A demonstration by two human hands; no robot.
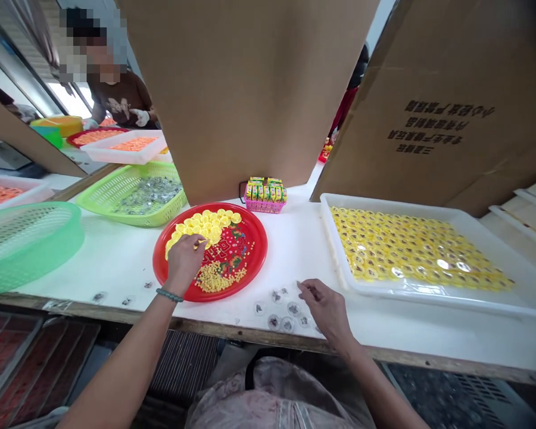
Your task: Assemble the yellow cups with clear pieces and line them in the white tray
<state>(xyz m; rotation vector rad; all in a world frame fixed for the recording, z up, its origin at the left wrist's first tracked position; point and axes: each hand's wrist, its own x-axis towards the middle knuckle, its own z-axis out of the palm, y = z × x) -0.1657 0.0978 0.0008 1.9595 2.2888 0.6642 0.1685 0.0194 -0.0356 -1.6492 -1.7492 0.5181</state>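
Note:
My left hand [186, 261] is over the left part of a round red tray [259, 250], its fingers pinched together beside the small round yellow cups [205, 221]. Whatever is between those fingertips, if anything, is too small to name. Small pale yellow beads [218, 277] lie heaped in the tray's near part. My right hand [325, 307] is low over the white table, thumb and fingers closed at the tips. A tiny pale bit seems to show there, but I cannot make it out. Just left of it lie several clear round pieces [293, 308] with dark marks inside.
Right stands a white tray [346, 262] of yellow discs. Behind the red tray is a pink basket [265, 207] of small boxes. Left are a light green basket [161, 214] of clear pieces and a green basket [31, 238]. Cardboard panels [250, 89] rise behind; a gloved co-worker [120, 98] stands beyond.

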